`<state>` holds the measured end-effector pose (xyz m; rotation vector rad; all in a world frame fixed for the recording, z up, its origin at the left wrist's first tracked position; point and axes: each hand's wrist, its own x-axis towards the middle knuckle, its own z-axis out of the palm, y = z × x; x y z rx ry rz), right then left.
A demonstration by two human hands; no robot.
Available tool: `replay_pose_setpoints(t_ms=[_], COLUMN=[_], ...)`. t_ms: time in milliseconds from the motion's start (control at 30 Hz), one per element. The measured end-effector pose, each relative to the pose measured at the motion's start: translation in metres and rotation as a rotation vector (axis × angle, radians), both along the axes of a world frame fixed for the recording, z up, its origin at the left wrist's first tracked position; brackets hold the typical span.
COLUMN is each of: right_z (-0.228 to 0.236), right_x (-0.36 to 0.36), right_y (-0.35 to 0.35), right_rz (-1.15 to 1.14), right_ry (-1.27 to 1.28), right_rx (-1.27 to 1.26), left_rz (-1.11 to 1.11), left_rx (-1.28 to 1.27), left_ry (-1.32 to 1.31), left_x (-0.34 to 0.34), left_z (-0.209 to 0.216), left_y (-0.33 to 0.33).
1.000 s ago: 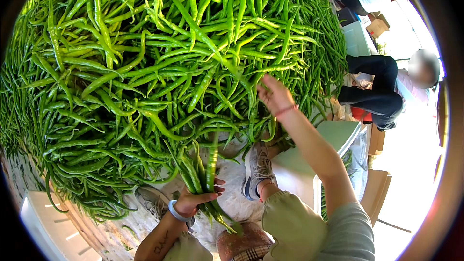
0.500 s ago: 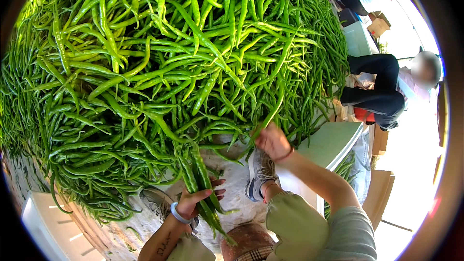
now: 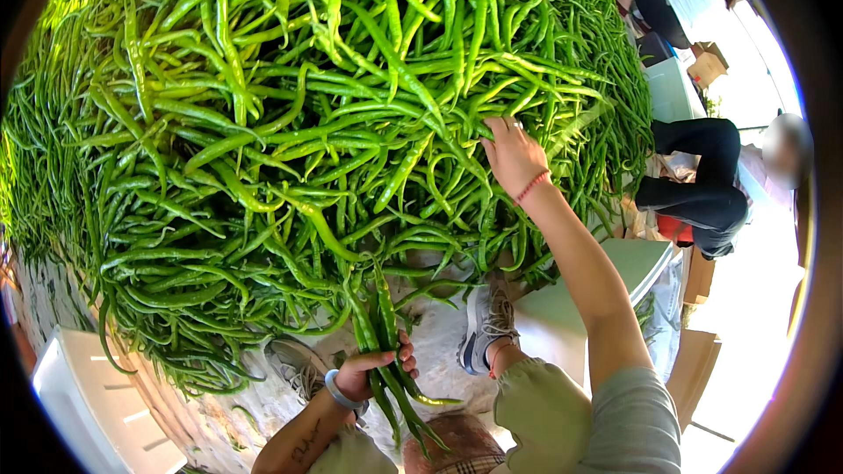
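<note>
I'm seeing a green chili heap [image 3: 290,132] taking up most of the rm; its near edge is curving past the worker's shoes [image 3: 493,320], w/ a strip of pale floor [image 3: 430,316] showing btwn them. A white crate [image 3: 97,395] is bounding the L side; a pale green bin [image 3: 619,268] is sitting by the R forearm [image 3: 580,254], so it's looking tight that way. L grip [image 3: 362,370] is clasping a chili bunch [image 3: 387,316], upper ends pointing at the heap, lower ends sticking out below the fingers. R grip [image 3: 516,158] is reaching fingertips-first onto the heap; can't tell if it's pinching a chili. Counting: 1 bunch (approx 3 chilies, overlapping), 2 shoes, 1 crate, at least 2 pale bins, approx 3 bits of cardboard [image 3: 694,369], 2 co-workers [image 3: 694,193] off R. Heap's chilies are running too many to count.
</note>
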<state>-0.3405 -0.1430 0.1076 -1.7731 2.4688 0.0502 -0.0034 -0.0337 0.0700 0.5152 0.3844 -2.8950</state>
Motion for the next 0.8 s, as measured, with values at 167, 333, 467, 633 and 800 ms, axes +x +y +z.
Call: replay_pose_setpoints(t_ms=[167, 333, 467, 633, 800], right_z=[0.011, 0.029, 0.046, 0.028, 0.026], right_x=[0.007, -0.049, -0.049, 0.063, 0.144], right_y=[0.054, 0.108, 0.149, 0.168, 0.155], right_rz=[-0.190, -0.476, -0.568, -0.520, 0.128], right_ry=[-0.540, -0.821, -0.900, -1.417, -1.395], right_rx=[0.032, -0.126, -0.348, -0.349, 0.589], left_rz=[0.013, 0.052, 0.121, 0.270, 0.296], left_rx=[-0.122, -0.175, -0.219, -0.307, -0.369], left_ry=[-0.097, -0.120, -0.113, -0.377, -0.384], left_x=[-0.003, 0.002, 0.001, -0.004, -0.013], left_z=[0.004, 0.006, 0.002, 0.010, 0.006], left_y=[-0.003, 0.000, 0.001, 0.000, -0.001])
